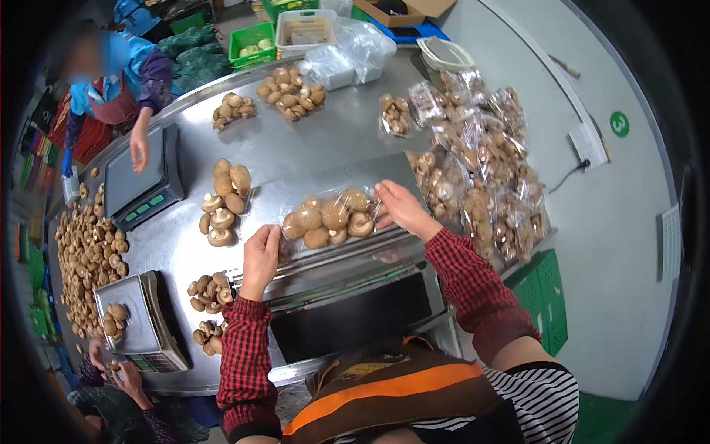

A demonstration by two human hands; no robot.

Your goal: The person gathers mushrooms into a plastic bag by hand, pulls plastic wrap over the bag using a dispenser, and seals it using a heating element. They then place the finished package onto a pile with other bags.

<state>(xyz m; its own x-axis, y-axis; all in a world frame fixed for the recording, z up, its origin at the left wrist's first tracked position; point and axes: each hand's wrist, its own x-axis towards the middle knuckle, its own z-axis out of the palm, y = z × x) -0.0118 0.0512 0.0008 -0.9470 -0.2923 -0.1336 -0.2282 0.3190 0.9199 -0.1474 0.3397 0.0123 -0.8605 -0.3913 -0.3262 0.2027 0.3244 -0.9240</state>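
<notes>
Several shiitake mushrooms lie in a row under clear plastic film, in front of me at the wrapping machine. At the left end of the bundle, my left hand is closed with the film between thumb and fingers. My right hand pinches the film at the right end, its fingertips close to the mushrooms. Left of the bundle sits a loose group of mushrooms. Two smaller piles, one of them a mushroom pile, lie beside my left forearm.
Wrapped mushroom packs are heaped at the right. Two scales, a far scale and a near scale, stand left by a large mushroom heap. A co-worker's hand is over the far scale; another person's hands are near the lower left.
</notes>
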